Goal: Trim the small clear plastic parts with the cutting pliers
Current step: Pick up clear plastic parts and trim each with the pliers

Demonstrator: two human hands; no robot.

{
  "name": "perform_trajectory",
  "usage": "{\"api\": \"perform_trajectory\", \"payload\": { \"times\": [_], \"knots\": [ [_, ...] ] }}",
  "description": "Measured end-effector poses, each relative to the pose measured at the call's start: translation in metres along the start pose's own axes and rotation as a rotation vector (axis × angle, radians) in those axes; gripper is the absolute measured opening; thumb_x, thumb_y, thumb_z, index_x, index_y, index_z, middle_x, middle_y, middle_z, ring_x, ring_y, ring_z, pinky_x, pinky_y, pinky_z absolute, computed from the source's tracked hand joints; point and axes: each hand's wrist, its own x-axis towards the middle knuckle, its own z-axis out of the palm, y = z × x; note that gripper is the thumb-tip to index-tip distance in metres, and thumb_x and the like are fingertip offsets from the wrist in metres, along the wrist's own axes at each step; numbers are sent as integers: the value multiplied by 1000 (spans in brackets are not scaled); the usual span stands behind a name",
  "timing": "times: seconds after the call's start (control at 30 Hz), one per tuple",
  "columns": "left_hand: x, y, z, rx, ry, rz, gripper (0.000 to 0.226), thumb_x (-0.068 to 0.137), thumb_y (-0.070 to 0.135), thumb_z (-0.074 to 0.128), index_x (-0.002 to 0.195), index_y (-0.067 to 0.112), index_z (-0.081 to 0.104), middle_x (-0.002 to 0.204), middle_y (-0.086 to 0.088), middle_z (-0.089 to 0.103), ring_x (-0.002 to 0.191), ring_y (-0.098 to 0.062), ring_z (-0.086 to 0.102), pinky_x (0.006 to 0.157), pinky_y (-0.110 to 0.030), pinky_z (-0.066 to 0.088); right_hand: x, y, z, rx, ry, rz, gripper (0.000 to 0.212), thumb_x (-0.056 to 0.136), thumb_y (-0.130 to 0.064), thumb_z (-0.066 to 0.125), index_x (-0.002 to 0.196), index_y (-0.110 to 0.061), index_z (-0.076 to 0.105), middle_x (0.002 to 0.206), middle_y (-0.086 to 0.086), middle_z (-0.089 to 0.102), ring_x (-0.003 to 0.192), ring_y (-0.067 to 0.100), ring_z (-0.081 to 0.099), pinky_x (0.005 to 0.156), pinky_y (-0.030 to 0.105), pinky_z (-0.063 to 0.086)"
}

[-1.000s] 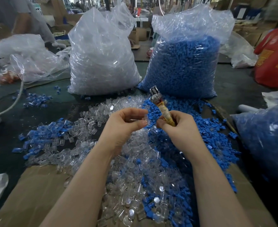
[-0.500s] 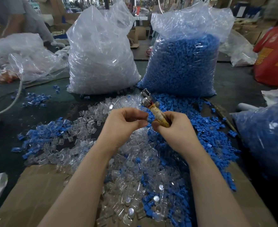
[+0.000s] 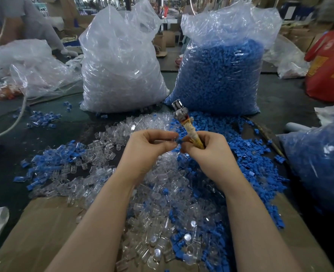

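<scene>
1. Both hands have drawn closer since the earlier frame; a small blue plastic piece (image 3: 179, 141) now sits at the fingertips.
2. Left hand (image 3: 149, 149) pinches a small clear plastic part (image 3: 163, 141).
3. Right hand (image 3: 207, 152) grips the tape-wrapped cutting pliers (image 3: 187, 125), head tilted up beyond the knuckles.
4. Beneath both hands lies the heap of loose clear plastic parts (image 3: 154, 195).
5. Beyond the pliers stand a clear-parts bag (image 3: 121, 61) and a blue-parts bag (image 3: 223, 69).

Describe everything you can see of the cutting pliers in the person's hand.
The cutting pliers are held by the right hand, whose fingers curl round the handles. The handles look wrapped in worn yellowish tape, with a red band near the top. The silvery metal head points up and away, tilted slightly left, above the loose parts. Whether the jaws are open cannot be told.
</scene>
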Motion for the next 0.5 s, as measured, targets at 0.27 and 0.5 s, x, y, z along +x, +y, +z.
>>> {"api": "perform_trajectory", "payload": {
  "times": [0.27,0.5],
  "knots": [
    [0,1,0,-57,-26,-21,20,77,0,77,93,12,77,81,4,76,72,0,67,63,-11,49,0,-2,1,43,39,-39,7,88,-17,70,81,-17,69,74,7,67,61,8,54,56,17,47],
    [0,2,0,-54,-16,-14,18,81,-1,74,95,10,76,81,-1,77,71,-3,69,64,-11,50,-3,-6,3,44,31,-75,5,88,-15,71,85,-17,69,76,7,67,74,26,61,62,27,52]
  ]
}}
